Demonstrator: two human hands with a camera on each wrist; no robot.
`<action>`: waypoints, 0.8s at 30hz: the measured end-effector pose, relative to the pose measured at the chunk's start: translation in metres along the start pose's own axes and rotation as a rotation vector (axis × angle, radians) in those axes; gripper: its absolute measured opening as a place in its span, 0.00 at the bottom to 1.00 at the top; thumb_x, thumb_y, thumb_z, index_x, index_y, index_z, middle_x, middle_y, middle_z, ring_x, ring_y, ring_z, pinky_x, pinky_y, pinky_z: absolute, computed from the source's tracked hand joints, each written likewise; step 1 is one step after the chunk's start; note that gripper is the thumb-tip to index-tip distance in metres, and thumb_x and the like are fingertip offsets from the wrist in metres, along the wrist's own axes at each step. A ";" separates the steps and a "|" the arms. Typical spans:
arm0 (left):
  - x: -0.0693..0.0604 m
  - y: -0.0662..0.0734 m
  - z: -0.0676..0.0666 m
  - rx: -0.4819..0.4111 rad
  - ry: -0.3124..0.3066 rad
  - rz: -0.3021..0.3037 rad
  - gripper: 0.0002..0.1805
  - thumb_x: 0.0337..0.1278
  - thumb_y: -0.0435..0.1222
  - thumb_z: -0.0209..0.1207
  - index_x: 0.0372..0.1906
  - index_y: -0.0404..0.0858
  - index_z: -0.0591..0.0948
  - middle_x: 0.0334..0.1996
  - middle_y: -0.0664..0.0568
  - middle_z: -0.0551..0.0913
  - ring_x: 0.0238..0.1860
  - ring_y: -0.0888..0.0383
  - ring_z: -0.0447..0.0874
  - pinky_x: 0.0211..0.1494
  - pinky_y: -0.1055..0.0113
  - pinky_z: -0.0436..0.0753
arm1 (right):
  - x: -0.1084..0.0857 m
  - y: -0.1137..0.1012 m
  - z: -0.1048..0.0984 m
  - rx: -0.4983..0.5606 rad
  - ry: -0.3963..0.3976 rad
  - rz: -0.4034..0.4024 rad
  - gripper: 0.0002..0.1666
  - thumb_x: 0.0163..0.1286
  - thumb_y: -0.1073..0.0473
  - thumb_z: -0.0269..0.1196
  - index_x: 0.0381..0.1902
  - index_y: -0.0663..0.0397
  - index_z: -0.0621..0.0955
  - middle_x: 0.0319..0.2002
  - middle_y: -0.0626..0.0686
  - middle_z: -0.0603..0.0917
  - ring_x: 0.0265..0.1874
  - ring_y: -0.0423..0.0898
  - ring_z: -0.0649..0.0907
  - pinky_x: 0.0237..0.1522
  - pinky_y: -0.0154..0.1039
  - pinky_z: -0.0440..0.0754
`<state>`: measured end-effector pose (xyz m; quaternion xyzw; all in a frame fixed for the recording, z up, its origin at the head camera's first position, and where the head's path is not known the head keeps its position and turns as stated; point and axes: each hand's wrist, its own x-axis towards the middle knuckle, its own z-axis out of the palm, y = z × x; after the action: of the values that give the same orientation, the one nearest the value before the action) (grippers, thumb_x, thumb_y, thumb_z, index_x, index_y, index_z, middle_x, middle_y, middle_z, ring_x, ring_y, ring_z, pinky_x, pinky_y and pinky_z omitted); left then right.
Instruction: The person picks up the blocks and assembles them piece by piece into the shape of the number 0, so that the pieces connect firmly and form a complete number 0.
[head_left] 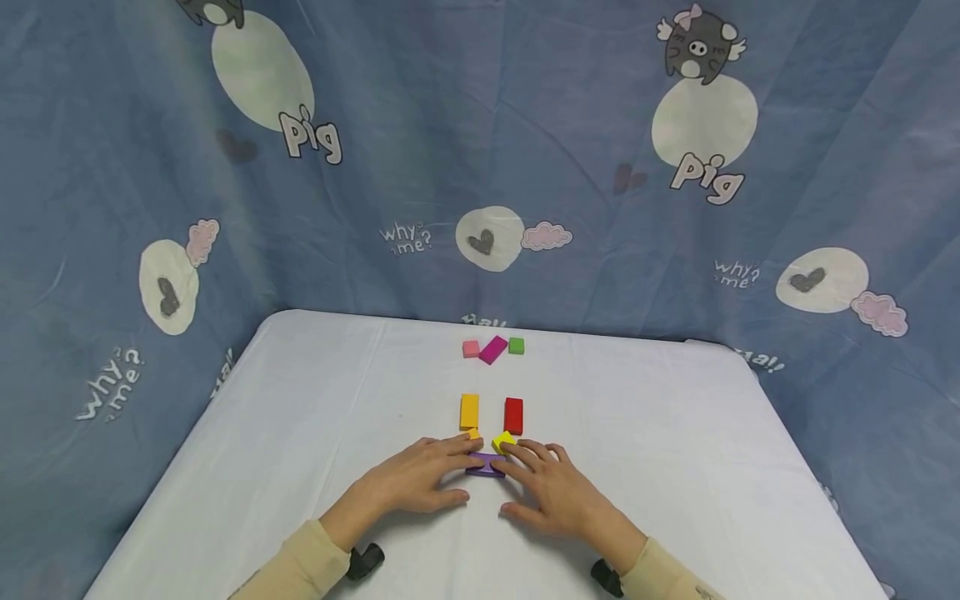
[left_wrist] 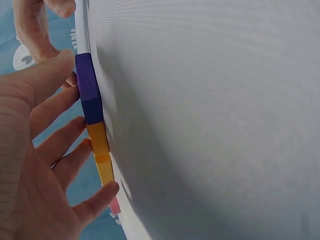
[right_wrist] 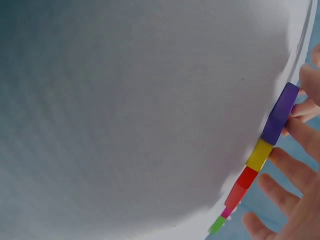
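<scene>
A purple block [head_left: 486,471] lies flat on the white table, and index fingertips of both hands touch its top. My left hand [head_left: 417,478], fingers spread and nearly straight, has another fingertip at a small orange block [head_left: 473,434]. My right hand [head_left: 556,493] is likewise spread, with a fingertip at a yellow block [head_left: 504,442]. Both thumbs stand apart from the purple block in the head view. The left wrist view shows the purple block [left_wrist: 89,90] beside the left fingers; the right wrist view shows it [right_wrist: 281,114] beside the right fingers.
Beyond the hands lie a long orange block [head_left: 469,412] and a red block [head_left: 513,416]. Farther back are a pink block [head_left: 470,349], a tilted magenta block [head_left: 492,350] and a green block [head_left: 517,346]. A blue patterned cloth [head_left: 420,150] hangs behind the table [head_left: 645,417].
</scene>
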<state>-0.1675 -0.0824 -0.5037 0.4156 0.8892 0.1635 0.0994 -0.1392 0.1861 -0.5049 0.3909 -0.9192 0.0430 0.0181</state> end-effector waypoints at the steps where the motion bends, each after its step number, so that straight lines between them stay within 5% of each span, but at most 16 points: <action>1: 0.000 0.000 0.000 0.002 0.001 0.001 0.30 0.64 0.52 0.59 0.69 0.51 0.72 0.73 0.55 0.62 0.73 0.55 0.57 0.66 0.47 0.67 | 0.000 0.000 0.000 0.000 0.001 -0.001 0.37 0.69 0.33 0.54 0.72 0.39 0.67 0.71 0.49 0.67 0.69 0.51 0.64 0.60 0.55 0.69; 14: 0.001 -0.002 -0.002 -0.002 0.033 0.020 0.30 0.64 0.52 0.59 0.70 0.50 0.72 0.74 0.54 0.61 0.73 0.55 0.56 0.67 0.46 0.65 | 0.000 -0.001 -0.002 0.010 -0.025 0.020 0.39 0.69 0.33 0.55 0.73 0.39 0.66 0.72 0.50 0.65 0.64 0.50 0.72 0.57 0.53 0.72; 24: 0.001 -0.017 -0.022 -0.055 0.117 -0.056 0.29 0.67 0.52 0.56 0.68 0.46 0.73 0.73 0.50 0.62 0.73 0.51 0.56 0.68 0.44 0.63 | 0.001 -0.001 -0.003 0.048 -0.079 0.042 0.40 0.68 0.32 0.56 0.73 0.37 0.64 0.73 0.48 0.62 0.64 0.48 0.72 0.57 0.51 0.74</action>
<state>-0.1874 -0.0962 -0.4898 0.3774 0.9000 0.2087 0.0633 -0.1392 0.1852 -0.5016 0.3733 -0.9259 0.0501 -0.0285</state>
